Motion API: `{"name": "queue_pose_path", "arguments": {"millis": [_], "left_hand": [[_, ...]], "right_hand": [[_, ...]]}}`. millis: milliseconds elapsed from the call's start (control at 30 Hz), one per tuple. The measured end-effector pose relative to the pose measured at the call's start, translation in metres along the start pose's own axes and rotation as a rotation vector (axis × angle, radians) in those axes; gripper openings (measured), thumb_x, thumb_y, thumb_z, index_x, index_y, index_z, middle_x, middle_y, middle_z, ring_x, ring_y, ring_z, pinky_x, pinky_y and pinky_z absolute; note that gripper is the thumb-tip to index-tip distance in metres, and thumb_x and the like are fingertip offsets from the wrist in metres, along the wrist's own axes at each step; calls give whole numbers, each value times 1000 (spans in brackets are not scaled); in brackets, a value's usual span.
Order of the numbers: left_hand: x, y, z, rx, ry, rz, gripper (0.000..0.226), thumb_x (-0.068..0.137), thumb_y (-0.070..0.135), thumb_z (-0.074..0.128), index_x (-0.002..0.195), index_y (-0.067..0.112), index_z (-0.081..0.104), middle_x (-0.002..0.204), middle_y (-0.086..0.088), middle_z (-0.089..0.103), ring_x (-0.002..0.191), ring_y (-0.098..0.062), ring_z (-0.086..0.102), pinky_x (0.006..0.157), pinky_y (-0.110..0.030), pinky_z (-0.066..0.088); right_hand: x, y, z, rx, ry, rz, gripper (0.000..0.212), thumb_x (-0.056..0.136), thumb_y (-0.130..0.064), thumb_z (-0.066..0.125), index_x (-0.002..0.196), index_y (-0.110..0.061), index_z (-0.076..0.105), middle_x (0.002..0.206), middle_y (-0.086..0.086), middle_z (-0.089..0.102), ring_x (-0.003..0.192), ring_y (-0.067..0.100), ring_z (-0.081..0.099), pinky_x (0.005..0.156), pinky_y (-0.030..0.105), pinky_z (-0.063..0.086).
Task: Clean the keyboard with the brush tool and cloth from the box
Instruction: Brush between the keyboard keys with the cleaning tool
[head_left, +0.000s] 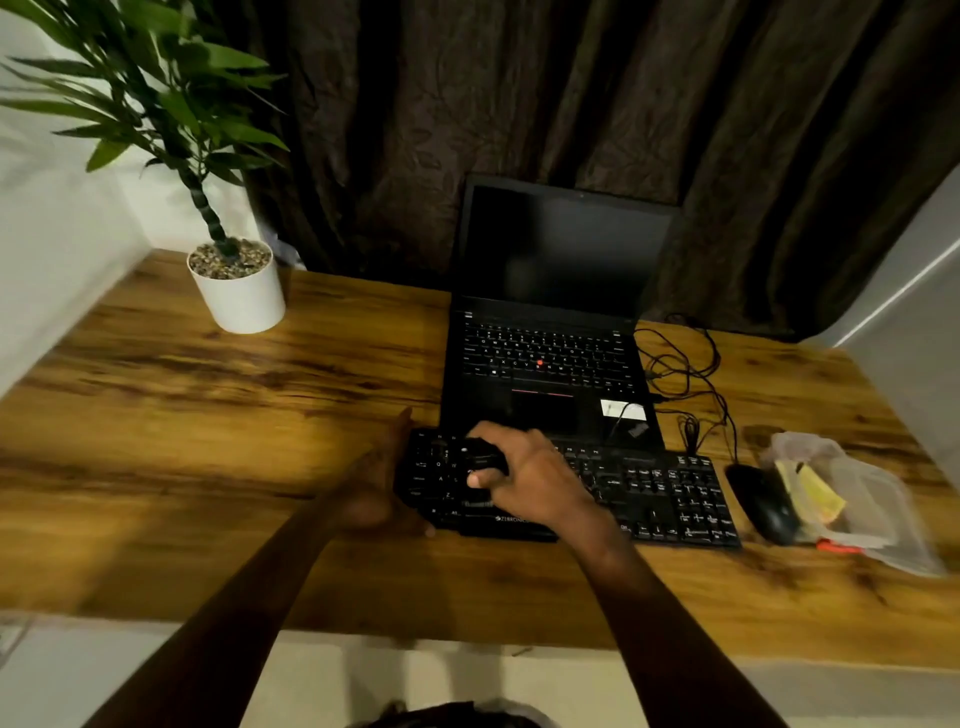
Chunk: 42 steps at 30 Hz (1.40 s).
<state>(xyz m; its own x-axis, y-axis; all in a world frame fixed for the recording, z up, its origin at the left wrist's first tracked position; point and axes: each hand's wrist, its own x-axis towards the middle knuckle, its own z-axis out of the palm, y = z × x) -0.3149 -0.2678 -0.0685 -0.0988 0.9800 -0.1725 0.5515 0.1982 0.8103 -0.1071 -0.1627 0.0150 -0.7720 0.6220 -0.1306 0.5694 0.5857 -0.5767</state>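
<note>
A black external keyboard (665, 493) lies on the wooden desk in front of the laptop. My right hand (535, 478) is over the keyboard's left half, shut on a dark brush tool (480, 460) that rests on the keys. My left hand (382, 478) stands edge-on against the keyboard's left end, fingers straight, thumb under the front corner. At the desk's right end sits a clear plastic box (862, 499) with a yellow cloth (821, 496) inside.
An open black laptop (545, 332) stands behind the keyboard, its screen dark. A black mouse (763, 501) with tangled cable lies between keyboard and box. A potted plant in a white pot (239, 291) is at the back left. A small orange item (836, 546) lies by the box.
</note>
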Motion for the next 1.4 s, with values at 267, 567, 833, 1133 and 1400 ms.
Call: {"name": "queue_pose_path", "arguments": {"millis": [267, 567, 833, 1133, 1400], "left_hand": [[1, -4, 2, -39, 4, -7, 163, 42, 41, 100, 154, 32, -18, 146, 31, 31, 139, 3, 31, 113, -15, 29], [1, -11, 5, -92, 58, 54, 146, 41, 47, 97, 135, 74, -10, 145, 26, 45, 133, 3, 44, 109, -24, 42], [3, -13, 7, -65, 65, 55, 152, 43, 40, 99, 145, 55, -12, 144, 28, 40, 129, 17, 39, 101, -3, 32], [2, -13, 7, -102, 57, 25, 144, 51, 17, 100, 138, 55, -8, 136, 36, 36, 117, 31, 35, 93, 1, 36], [-1, -6, 5, -184, 18, 20, 150, 36, 64, 92, 139, 62, -16, 147, 26, 32, 134, 14, 37, 103, -9, 38]], "right_hand": [[-3, 12, -16, -138, -23, 63, 43, 85, -28, 72, 118, -45, 51, 101, -6, 65, 94, 14, 62, 88, 41, 55], [8, -16, 12, -88, 30, -43, 41, 84, -27, 67, 118, -42, 51, 102, 0, 67, 96, 23, 64, 83, 40, 57], [12, -13, 8, -90, 23, -18, 37, 85, -28, 70, 114, -41, 52, 98, -4, 66, 93, 19, 63, 82, 40, 57], [14, -18, 18, -48, 57, -68, 39, 84, -26, 68, 117, -39, 53, 99, -4, 68, 92, 19, 66, 79, 41, 59], [21, -43, 30, 41, 46, -61, 43, 84, -26, 71, 122, -37, 55, 111, -1, 70, 101, 22, 66, 85, 42, 58]]}}
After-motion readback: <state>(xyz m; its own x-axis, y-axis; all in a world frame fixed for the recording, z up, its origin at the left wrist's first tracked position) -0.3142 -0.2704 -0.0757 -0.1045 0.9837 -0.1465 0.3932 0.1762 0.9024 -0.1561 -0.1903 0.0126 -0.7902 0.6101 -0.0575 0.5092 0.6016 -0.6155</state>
